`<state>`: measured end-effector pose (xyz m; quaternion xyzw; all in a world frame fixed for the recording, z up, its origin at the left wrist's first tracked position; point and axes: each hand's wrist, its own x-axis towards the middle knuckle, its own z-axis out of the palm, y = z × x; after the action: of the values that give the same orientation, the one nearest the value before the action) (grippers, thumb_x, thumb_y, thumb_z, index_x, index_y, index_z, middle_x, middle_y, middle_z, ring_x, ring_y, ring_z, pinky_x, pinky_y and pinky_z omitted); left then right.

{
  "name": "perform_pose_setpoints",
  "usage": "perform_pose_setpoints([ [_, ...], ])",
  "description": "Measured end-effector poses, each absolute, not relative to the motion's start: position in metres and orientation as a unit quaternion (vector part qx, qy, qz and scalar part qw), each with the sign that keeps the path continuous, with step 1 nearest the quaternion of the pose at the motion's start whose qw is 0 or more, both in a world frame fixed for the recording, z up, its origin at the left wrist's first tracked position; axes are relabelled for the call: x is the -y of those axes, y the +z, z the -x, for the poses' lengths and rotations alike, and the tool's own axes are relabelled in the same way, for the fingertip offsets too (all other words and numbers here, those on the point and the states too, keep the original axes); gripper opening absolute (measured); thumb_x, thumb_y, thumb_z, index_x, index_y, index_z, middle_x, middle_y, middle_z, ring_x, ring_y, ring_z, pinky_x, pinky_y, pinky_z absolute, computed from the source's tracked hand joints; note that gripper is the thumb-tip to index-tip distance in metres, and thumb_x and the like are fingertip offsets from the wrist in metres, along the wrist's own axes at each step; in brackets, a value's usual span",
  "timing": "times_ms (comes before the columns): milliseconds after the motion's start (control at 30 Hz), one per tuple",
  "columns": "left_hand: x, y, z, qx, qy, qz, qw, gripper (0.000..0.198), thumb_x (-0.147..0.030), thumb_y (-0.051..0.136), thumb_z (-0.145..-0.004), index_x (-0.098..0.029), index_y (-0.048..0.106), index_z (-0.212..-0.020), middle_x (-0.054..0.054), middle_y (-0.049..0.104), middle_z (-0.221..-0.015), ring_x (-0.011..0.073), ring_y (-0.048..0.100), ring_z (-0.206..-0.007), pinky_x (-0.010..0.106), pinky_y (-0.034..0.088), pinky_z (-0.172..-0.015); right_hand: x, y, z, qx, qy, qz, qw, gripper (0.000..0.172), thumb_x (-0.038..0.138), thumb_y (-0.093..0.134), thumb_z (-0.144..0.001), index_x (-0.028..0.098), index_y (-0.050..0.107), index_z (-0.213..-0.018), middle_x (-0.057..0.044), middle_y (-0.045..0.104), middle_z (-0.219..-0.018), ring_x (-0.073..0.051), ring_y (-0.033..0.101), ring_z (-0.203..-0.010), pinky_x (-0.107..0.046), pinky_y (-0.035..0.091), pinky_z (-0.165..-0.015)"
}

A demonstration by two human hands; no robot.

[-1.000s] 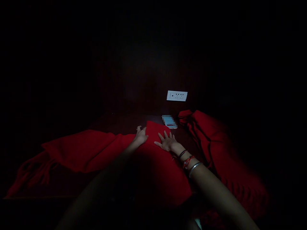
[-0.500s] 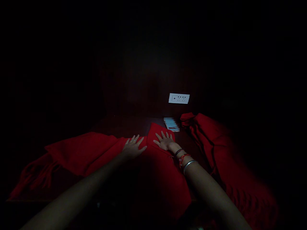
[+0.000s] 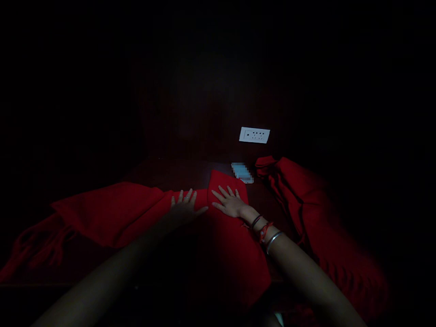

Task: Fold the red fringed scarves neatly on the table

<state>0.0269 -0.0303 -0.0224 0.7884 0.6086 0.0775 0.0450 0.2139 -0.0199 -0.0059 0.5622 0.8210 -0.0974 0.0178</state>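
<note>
both hands lie flat, fingers spread, gripping nothing: the left hand [image 3: 185, 206] and right hand [image 3: 229, 203] press side by side on a red scarf [image 3: 136, 211] spread across the dark table [image 3: 177, 171] (fringe trailing left). a second red cloth [image 3: 299, 200] lies to the right.

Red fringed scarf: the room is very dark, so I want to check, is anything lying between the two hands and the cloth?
Nothing visible. The left hand and right hand both lie flat directly on the red fringed scarf. The small pale flat object lies beyond their fingertips.
</note>
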Motion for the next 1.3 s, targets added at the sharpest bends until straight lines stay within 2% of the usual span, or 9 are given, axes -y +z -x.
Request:
perform_pose_setpoints([
  [133, 0.032, -0.028, -0.021, -0.602, 0.089, -0.793, 0.028, 0.071, -0.065, 0.036, -0.068, -0.022, 0.035, -0.125, 0.009, 0.022, -0.135, 0.0406, 0.013, -0.120, 0.059, 0.013, -0.090, 0.018, -0.007, -0.220, -0.825, -0.089, -0.558, 0.015, 0.065, 0.065, 0.008, -0.074, 0.034, 0.007, -0.130, 0.001, 0.000, -0.139, -0.030, -0.006, -0.123, -0.051, 0.000, -0.096],
  [200, 0.031, -0.033, -0.011, -0.582, 0.105, -0.807, -0.008, 0.072, -0.063, 0.035, -0.070, -0.019, 0.033, -0.126, 0.010, 0.024, -0.134, 0.0381, 0.017, -0.120, 0.055, 0.017, -0.092, 0.019, -0.008, -0.224, -0.830, -0.082, -0.552, 0.019, 0.065, 0.065, 0.008, -0.074, 0.034, 0.007, -0.130, 0.001, 0.001, -0.139, -0.030, -0.005, -0.124, -0.050, 0.001, -0.096],
  [333, 0.034, -0.039, 0.013, -0.523, 0.115, -0.841, -0.076, 0.060, -0.054, 0.030, -0.078, -0.016, 0.035, -0.124, 0.009, 0.034, -0.130, 0.0287, 0.027, -0.119, 0.043, 0.023, -0.095, 0.020, -0.008, -0.226, -0.832, -0.070, -0.550, 0.032, 0.064, 0.064, 0.008, -0.075, 0.033, 0.006, -0.131, 0.000, 0.001, -0.139, -0.029, -0.004, -0.124, -0.049, 0.001, -0.097],
  [500, 0.041, -0.039, 0.023, -0.540, 0.117, -0.826, -0.114, 0.053, -0.048, 0.028, -0.081, -0.016, 0.037, -0.123, 0.009, 0.036, -0.128, 0.0258, 0.027, -0.119, 0.042, 0.022, -0.095, 0.022, 0.001, -0.208, -0.847, -0.045, -0.530, 0.008, 0.070, 0.067, 0.010, -0.072, 0.030, 0.007, -0.131, -0.003, 0.000, -0.139, -0.032, -0.006, -0.123, -0.055, -0.001, -0.093],
  [733, 0.043, -0.036, 0.024, -0.538, 0.079, -0.834, -0.089, 0.056, -0.050, 0.026, -0.081, -0.017, 0.032, -0.125, 0.009, 0.031, -0.131, 0.0261, 0.024, -0.120, 0.042, 0.020, -0.095, 0.030, -0.009, -0.195, -0.845, -0.057, -0.531, 0.023, 0.064, 0.065, 0.007, -0.073, 0.035, 0.009, -0.130, 0.000, 0.002, -0.139, -0.031, -0.003, -0.124, -0.057, 0.000, -0.093],
  [900, 0.058, -0.035, 0.031, -0.507, 0.087, -0.854, -0.080, 0.056, -0.048, 0.022, -0.082, -0.015, 0.030, -0.126, 0.009, 0.030, -0.131, 0.0248, 0.025, -0.120, 0.039, 0.022, -0.095, 0.042, -0.012, -0.202, -0.842, -0.052, -0.536, 0.022, 0.065, 0.065, 0.007, -0.074, 0.034, 0.010, -0.130, -0.001, 0.003, -0.139, -0.031, -0.004, -0.123, -0.056, 0.000, -0.093],
  [1300, 0.059, -0.046, 0.033, -0.478, 0.117, -0.867, -0.076, 0.055, -0.049, 0.024, -0.082, -0.016, 0.033, -0.125, 0.010, 0.032, -0.130, 0.0256, 0.027, -0.119, 0.042, 0.023, -0.095, 0.060, -0.006, -0.218, -0.846, -0.054, -0.531, 0.012, 0.067, 0.066, 0.009, -0.073, 0.034, 0.006, -0.131, -0.003, 0.000, -0.139, -0.032, -0.005, -0.123, -0.056, -0.002, -0.092],
])
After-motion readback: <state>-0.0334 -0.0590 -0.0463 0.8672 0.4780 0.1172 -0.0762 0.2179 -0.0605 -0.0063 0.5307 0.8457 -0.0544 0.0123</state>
